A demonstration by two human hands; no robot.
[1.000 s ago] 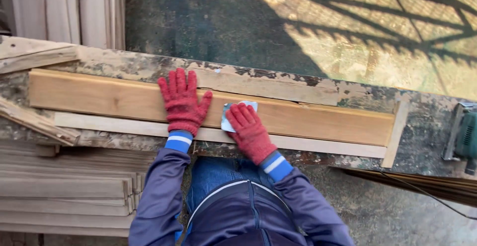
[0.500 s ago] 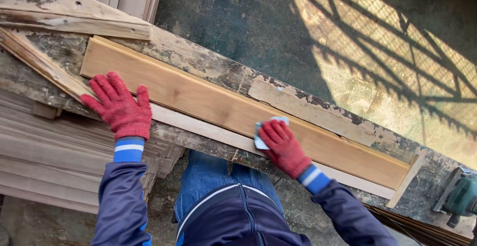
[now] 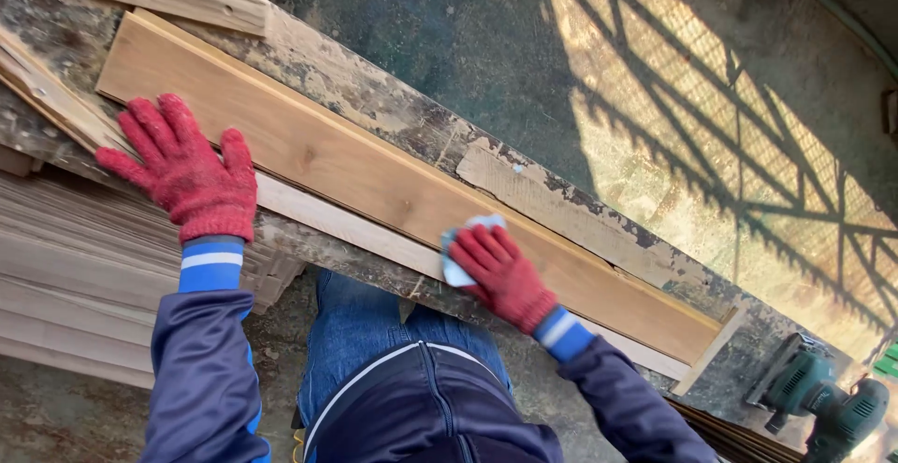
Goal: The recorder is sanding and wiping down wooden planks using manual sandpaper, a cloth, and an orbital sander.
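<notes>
Head view: left hand point(image 3: 184, 175) flat, fingers spread, on plank point(image 3: 374, 178) left end. Right hand point(image 3: 500, 271) closed on pale sandpaper point(image 3: 456, 259), pressed to plank's near edge mid-length. Plank lies along worn bench point(image 3: 561, 206). Green sander point(image 3: 823, 402) far right.

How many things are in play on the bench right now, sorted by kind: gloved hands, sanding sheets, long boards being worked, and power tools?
Red-gloved hands: 2, the left hand flat on the board and the right hand pressing the sanding sheet
Pale sanding sheets: 1, sanding sheet
Long boards being worked: 1, board
Green power tools: 1, power tool
Total: 5
</notes>
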